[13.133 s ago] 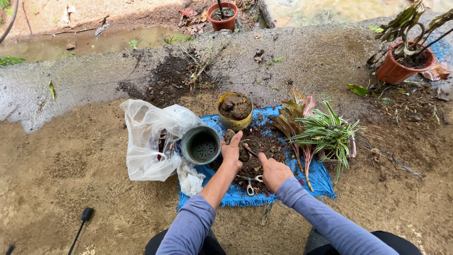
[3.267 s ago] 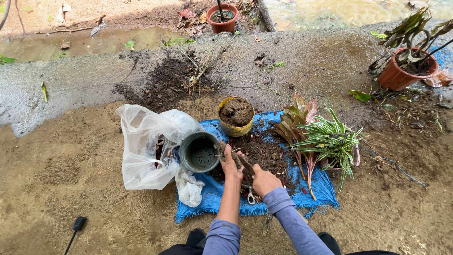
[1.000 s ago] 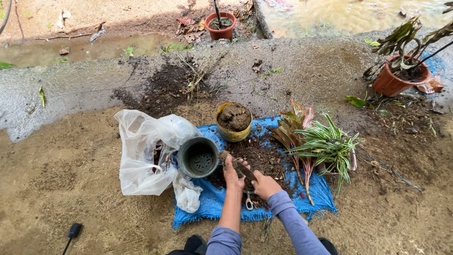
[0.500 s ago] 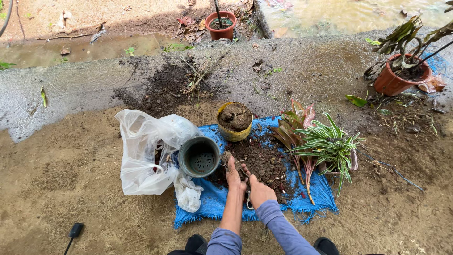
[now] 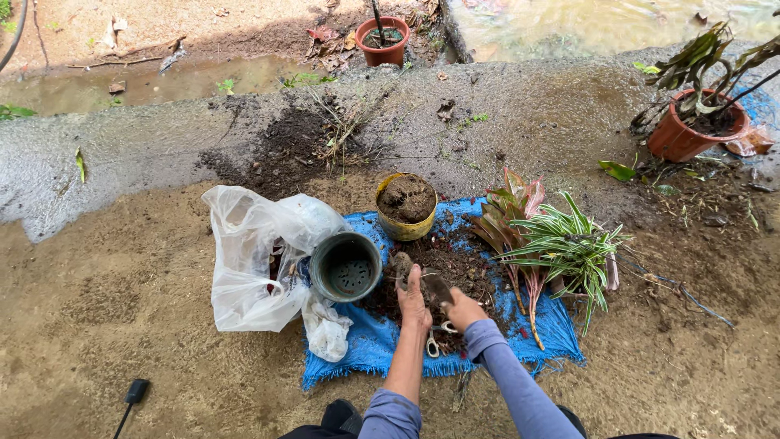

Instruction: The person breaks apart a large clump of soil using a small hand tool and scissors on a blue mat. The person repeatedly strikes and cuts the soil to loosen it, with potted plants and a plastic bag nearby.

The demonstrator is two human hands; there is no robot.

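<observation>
My left hand (image 5: 413, 298) and my right hand (image 5: 463, 308) press together on a clump of dark soil (image 5: 437, 284) above the soil heap (image 5: 455, 262) on a blue mat (image 5: 370, 345). The clump sits between both palms. Just left of my hands stands an empty grey-green pot (image 5: 345, 266). Behind the heap is a yellow pot (image 5: 406, 206) filled with soil. Scissors (image 5: 435, 340) lie on the mat under my wrists, partly hidden.
A white plastic bag (image 5: 252, 256) lies left of the grey pot. Uprooted striped and reddish plants (image 5: 552, 244) rest on the mat's right side. Terracotta pots stand at far back (image 5: 382, 41) and far right (image 5: 691, 130). A puddle and wet concrete run behind.
My hands have drawn closer together and lifted a clump of soil from the heap, shifting slightly toward the grey pot. Pots, bag and plants stay put.
</observation>
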